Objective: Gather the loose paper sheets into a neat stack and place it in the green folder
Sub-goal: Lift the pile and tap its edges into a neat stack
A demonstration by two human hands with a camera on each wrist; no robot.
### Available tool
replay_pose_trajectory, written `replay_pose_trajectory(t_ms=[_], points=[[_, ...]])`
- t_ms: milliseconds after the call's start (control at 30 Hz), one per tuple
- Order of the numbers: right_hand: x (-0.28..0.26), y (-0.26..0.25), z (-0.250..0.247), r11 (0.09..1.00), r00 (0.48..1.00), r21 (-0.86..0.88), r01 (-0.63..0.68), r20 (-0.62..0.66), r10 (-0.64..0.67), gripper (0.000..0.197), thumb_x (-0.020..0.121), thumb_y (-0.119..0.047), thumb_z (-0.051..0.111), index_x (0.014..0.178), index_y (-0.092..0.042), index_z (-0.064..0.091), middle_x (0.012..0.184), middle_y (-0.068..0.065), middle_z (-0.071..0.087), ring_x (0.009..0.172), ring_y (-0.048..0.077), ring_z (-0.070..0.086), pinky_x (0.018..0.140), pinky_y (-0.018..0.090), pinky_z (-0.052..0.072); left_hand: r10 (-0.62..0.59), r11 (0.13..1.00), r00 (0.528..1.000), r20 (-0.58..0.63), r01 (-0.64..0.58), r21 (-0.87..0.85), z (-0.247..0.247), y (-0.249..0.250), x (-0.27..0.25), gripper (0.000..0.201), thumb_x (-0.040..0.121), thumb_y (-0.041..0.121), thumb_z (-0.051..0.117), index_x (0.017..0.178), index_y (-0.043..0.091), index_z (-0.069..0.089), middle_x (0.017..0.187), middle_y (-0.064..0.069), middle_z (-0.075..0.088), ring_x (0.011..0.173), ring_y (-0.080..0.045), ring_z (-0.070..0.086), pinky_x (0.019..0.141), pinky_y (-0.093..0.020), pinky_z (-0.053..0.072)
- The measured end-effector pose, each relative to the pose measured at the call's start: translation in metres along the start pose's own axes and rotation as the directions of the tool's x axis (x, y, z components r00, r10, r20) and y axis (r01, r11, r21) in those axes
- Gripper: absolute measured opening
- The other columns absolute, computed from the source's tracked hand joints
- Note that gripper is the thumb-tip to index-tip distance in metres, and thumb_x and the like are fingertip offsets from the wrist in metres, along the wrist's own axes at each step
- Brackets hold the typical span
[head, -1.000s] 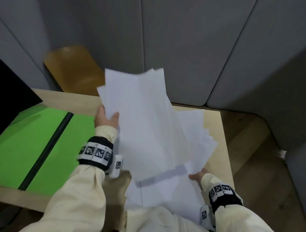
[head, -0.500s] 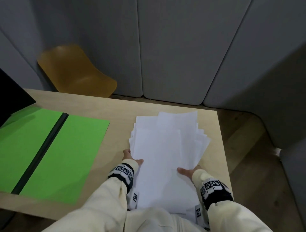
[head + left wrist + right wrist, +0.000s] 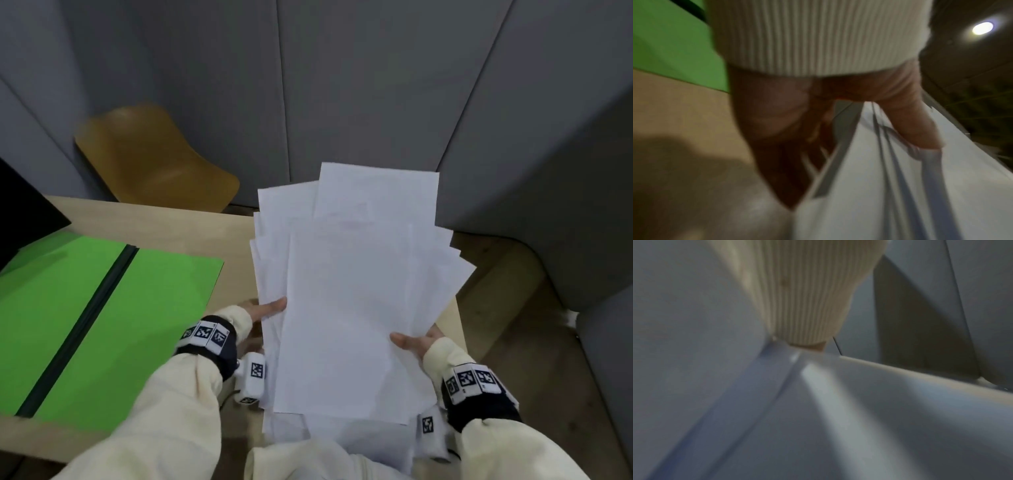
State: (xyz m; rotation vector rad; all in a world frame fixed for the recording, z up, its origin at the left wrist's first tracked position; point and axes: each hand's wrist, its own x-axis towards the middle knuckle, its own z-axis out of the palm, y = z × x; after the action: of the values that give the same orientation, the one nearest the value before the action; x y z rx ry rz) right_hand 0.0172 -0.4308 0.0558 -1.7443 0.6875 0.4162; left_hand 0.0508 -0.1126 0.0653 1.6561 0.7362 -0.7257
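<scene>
Both hands hold the stack of paper sheets (image 3: 349, 294) up over the right part of the counter (image 3: 164, 216). The sheets are white and uneven — their far corners fan out in steps on both sides. The left hand (image 3: 263, 310) grips the stack's left edge, thumb on top and fingers (image 3: 777, 113) underneath. The right hand (image 3: 416, 341) holds the right edge, thumb on the top sheet; its fingers are hidden beneath the paper. The green folder (image 3: 102, 308) lies open and flat on the counter to the left of the stack, apart from it, a dark spine between its 2 halves. A mustard chair (image 3: 150, 154) stands beyond the counter against grey wall panels (image 3: 359, 85).
</scene>
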Motion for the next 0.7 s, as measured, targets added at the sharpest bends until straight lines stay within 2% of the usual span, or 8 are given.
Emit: replay_pose_trajectory(t_ms=[100,167,233,333,533,600,667,700], points=[[-0.009,-0.019,0.000,0.995,0.996,0.028,0.091,-0.020,-0.090,0.071,0.066,0.000,0.081,0.128,0.000,0.048,0.121,0.018,0.062,0.111,0.034,0.060,0.093,0.037,0.048,0.189,0.981,0.981,-0.050,-0.191,-0.044,0.003,0.023,-0.020,0.127,0.019,0.069,0.082,0.129,0.011,0.053,0.129,-0.009,0.060,0.121,-0.028,0.055,0.111,-0.042,0.036],[-0.018,-0.034,0.000,0.990,0.989,0.044,0.137,-0.070,-0.134,0.056,0.074,-0.002,0.075,0.122,-0.006,0.047,0.100,0.007,0.061,0.098,0.029,0.060,0.077,0.026,0.047,0.264,0.964,0.963,-0.054,-0.263,0.036,0.010,0.044,-0.043,0.114,0.043,0.066,0.079,0.137,0.012,0.044,0.139,-0.008,0.053,0.130,-0.026,0.048,0.115,-0.038,0.031],[-0.029,-0.053,0.001,0.980,0.977,0.069,0.186,-0.116,-0.177,0.045,0.078,-0.009,0.073,0.110,-0.009,0.041,0.084,0.005,0.052,0.086,0.024,0.055,0.066,0.022,0.040,0.319,0.947,0.938,-0.138,-0.309,0.093,0.016,0.059,-0.052,0.086,0.074,0.042,0.074,0.142,0.008,0.035,0.146,-0.010,0.045,0.135,-0.028,0.042,0.114,-0.036,0.031],[-0.039,-0.076,0.002,0.955,0.952,0.149,0.257,-0.206,-0.225,0.061,0.079,-0.018,0.073,0.125,0.002,0.040,0.095,0.011,0.053,0.107,0.031,0.055,0.080,0.026,0.036,0.413,0.905,0.876,-0.247,-0.426,0.004,0.021,0.081,-0.067,0.071,0.081,0.025,0.070,0.141,0.006,0.036,0.143,-0.012,0.048,0.132,-0.029,0.045,0.111,-0.036,0.035],[-0.053,-0.111,0.002,0.857,0.911,0.348,0.381,-0.299,-0.284,0.075,0.072,-0.018,0.079,0.135,-0.003,0.040,0.120,0.008,0.059,0.111,0.018,0.054,0.097,0.023,0.037,0.530,0.758,0.742,-0.411,-0.632,-0.163,0.030,0.106,-0.096,0.076,0.076,0.015,0.076,0.141,0.009,0.037,0.134,-0.005,0.053,0.122,-0.021,0.051,0.094,-0.017,0.035],[-0.046,-0.108,0.002,0.871,0.932,0.361,0.333,-0.264,-0.247,0.082,0.069,-0.020,0.081,0.137,-0.002,0.039,0.131,0.012,0.055,0.120,0.024,0.053,0.106,0.031,0.037,0.527,0.781,0.747,-0.406,-0.614,-0.116,0.028,0.099,-0.087,0.084,0.068,0.022,0.082,0.139,0.007,0.039,0.130,0.000,0.053,0.115,-0.013,0.051,0.089,-0.011,0.036],[-0.039,-0.096,0.000,0.900,0.945,0.324,0.292,-0.242,-0.219,0.077,0.069,-0.018,0.081,0.134,-0.001,0.043,0.132,0.010,0.055,0.118,0.023,0.053,0.107,0.034,0.038,0.484,0.837,0.797,-0.362,-0.542,-0.074,0.026,0.083,-0.074,0.105,0.055,0.039,0.088,0.142,0.006,0.037,0.135,0.001,0.050,0.122,-0.015,0.049,0.097,-0.018,0.038],[-0.031,-0.088,0.000,0.907,0.952,0.322,0.271,-0.227,-0.204,0.074,0.069,-0.017,0.081,0.132,-0.003,0.046,0.129,0.008,0.056,0.113,0.021,0.054,0.107,0.034,0.038,0.465,0.856,0.818,-0.339,-0.513,-0.061,0.025,0.075,-0.068,0.105,0.057,0.035,0.087,0.143,0.007,0.034,0.136,0.000,0.048,0.129,-0.019,0.046,0.103,-0.024,0.036]])
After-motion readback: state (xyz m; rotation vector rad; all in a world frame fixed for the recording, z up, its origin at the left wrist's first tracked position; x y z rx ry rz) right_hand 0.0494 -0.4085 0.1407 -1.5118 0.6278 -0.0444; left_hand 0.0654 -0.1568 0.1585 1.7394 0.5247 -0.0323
